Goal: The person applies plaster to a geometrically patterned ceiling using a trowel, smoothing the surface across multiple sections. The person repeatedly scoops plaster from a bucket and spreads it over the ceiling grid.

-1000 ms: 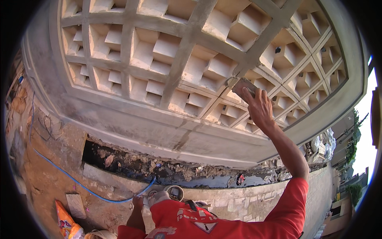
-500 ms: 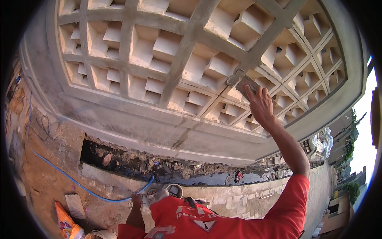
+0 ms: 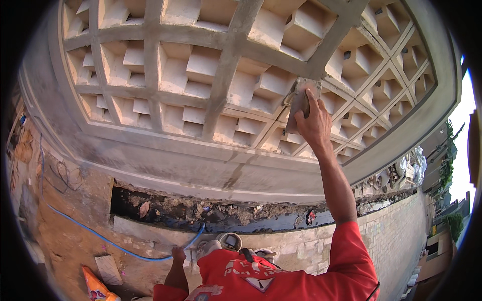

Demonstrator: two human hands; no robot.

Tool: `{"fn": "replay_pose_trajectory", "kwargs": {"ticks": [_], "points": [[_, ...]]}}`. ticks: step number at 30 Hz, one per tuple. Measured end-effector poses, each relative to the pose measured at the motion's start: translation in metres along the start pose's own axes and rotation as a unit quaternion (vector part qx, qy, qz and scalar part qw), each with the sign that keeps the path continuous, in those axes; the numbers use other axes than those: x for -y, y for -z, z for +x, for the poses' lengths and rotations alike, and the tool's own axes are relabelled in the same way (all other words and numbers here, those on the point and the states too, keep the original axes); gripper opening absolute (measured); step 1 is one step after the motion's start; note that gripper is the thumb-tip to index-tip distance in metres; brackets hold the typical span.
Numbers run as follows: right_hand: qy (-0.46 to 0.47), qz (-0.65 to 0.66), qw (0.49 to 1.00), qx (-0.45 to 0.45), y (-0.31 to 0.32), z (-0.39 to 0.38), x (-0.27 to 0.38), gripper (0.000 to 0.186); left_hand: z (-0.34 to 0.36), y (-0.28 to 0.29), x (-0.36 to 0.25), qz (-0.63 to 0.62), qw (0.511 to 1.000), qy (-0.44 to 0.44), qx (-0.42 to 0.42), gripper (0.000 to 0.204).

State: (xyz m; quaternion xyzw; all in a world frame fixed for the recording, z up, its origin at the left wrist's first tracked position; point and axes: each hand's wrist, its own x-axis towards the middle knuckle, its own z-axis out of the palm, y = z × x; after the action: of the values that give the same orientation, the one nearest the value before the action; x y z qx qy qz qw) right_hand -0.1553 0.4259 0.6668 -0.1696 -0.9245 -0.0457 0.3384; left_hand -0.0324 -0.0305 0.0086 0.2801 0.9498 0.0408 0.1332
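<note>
**Float pressed against a plastered grid wall**

The grey plastering float [image 3: 300,100] lies flat against a diagonal rib of the concrete lattice wall [image 3: 226,95], directly under the right hand [image 3: 314,125]. That hand is raised at the end of an outstretched arm, its fingers spread over the back of the float and closed on it. Around it, the wall's square recesses hold stepped blocks. Below the right hand runs a smooth ledge, then a dark, rubble-filled trench [image 3: 211,213] and a low brick wall [image 3: 396,236]. The left hand [image 3: 177,254] hangs low beside the red shirt; whether it is open or closed cannot be told. A blue hose [image 3: 100,236] crosses the bare earth just left of it.
</note>
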Motion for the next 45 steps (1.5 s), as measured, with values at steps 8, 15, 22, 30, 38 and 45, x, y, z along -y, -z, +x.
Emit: {"fn": "replay_pose_trajectory", "kwargs": {"ticks": [8,15,22,30,38,45], "points": [[-0.035,0.009,0.999,-0.006,-0.041,-0.024,-0.005,0.06,0.004,-0.022,0.023,-0.021,0.999,0.024,0.014,0.028],[-0.042,-0.007,0.999,-0.007,-0.058,-0.037,-0.008,0.059,0.0,-0.011,0.021,0.019,0.996,-0.025,0.086,0.035],[-0.088,0.007,0.996,-0.001,-0.077,-0.05,-0.003,0.061,0.011,0.001,0.015,-0.022,0.997,-0.012,0.069,0.03],[-0.086,0.009,0.996,0.034,-0.088,-0.073,-0.011,0.061,0.017,0.008,0.009,-0.073,0.995,0.004,0.068,0.03],[-0.071,0.165,0.983,0.027,0.001,-0.041,0.012,0.053,-0.019,-0.016,0.008,-0.008,0.993,0.016,0.114,0.039],[-0.034,0.057,0.997,0.033,0.006,-0.007,0.032,0.049,-0.032,-0.051,0.016,-0.059,0.982,0.09,0.153,0.041]]}}
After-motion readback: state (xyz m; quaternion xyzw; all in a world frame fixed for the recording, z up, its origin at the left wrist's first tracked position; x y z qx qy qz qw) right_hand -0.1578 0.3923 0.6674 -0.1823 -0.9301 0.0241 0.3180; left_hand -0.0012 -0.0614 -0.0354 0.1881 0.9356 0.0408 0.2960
